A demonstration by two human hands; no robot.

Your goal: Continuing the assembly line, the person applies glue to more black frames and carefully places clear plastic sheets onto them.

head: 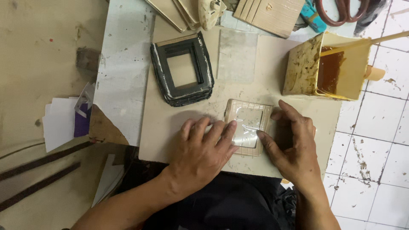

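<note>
A small beige leather frame piece (pixel 248 111) with a clear plastic window (pixel 247 126) lies on a beige work board (pixel 170 123). My left hand (pixel 203 151) lies flat on the board, its fingertips pressing the window's left edge. My right hand (pixel 294 145) rests at the piece's right side, thumb on the window's lower right corner and index finger along the right edge. Both hands press down on the piece; neither lifts it.
A stack of dark frame pieces (pixel 182 70) sits behind the piece. A glue-stained container (pixel 305 70) with amber glue and a stick stands at the right. A clear plastic sheet (pixel 237 55), tan leather panels (pixel 268 15), red-handled scissors (pixel 341 10) and white papers (pixel 59 123) lie around.
</note>
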